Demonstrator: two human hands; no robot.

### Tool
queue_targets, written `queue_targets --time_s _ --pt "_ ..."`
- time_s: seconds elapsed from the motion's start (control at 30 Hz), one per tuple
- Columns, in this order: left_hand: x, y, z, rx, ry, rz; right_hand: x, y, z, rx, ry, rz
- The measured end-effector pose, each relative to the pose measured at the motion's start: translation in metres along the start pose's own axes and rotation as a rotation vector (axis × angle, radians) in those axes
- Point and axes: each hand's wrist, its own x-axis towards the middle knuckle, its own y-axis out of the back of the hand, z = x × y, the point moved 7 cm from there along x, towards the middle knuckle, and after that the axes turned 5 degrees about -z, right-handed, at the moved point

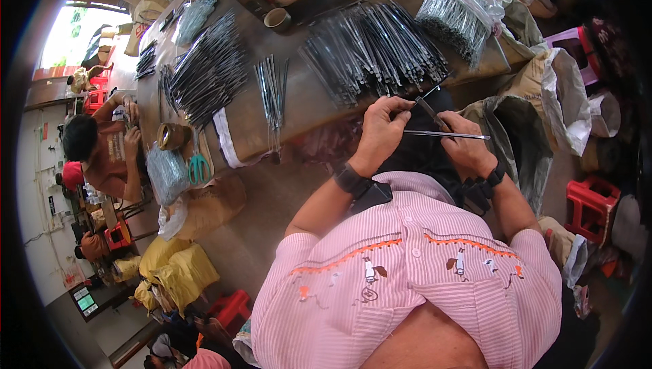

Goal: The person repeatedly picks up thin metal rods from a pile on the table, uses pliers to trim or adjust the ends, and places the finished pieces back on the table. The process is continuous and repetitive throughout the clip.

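Both hands work at the near edge of the bench, over the lap; left hand closed, thumb and fingers pinched on the near end of a thin metal rod; the rod lies level and points off to the right, across the right hand; right hand curled shut around a dark rod, which slants up toward the bench edge; the two pieces cross just between the hands.

Step in hand, as judged: fitting or aligning one thin piece to the other, mid-way through a single unit; the next move seems to call for a steady pinch and fine end-to-end alignment, since both pieces are slim and would slip easily.

Containers: clear bag at far right of the bench, packed with upright thin metal pieces, mouth open; small round tin farther back, contents not visible; open sack just right of the hands, inside dark, contents cannot be told.

Loose stock: a broad fan of dark rods on the bench right above the hands; a second heap to the left; a small bundle between them.
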Motion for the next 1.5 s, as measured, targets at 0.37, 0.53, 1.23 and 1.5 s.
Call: queue_targets --time_s 0.37,0.53,1.23,1.5 --pt "-0.004 -0.008 -0.004 -0.061 0.122 -0.04 -0.007 -0.007 0.012 0.043 -0.113 -0.083" --pt "-0.007 -0.004 0.004 0.015 0.184 -0.094 -0.007 -0.007 0.009 0.02 -0.127 -0.043" --pt "-0.037 0.214 -0.028 0.819 0.046 0.666 -0.007 -0.023 0.038 0.641 -0.352 -0.022" --pt "-0.035 0.226 -0.023 1.11 0.109 0.761 -0.019 -0.015 0.047 0.879 -0.434 0.036"
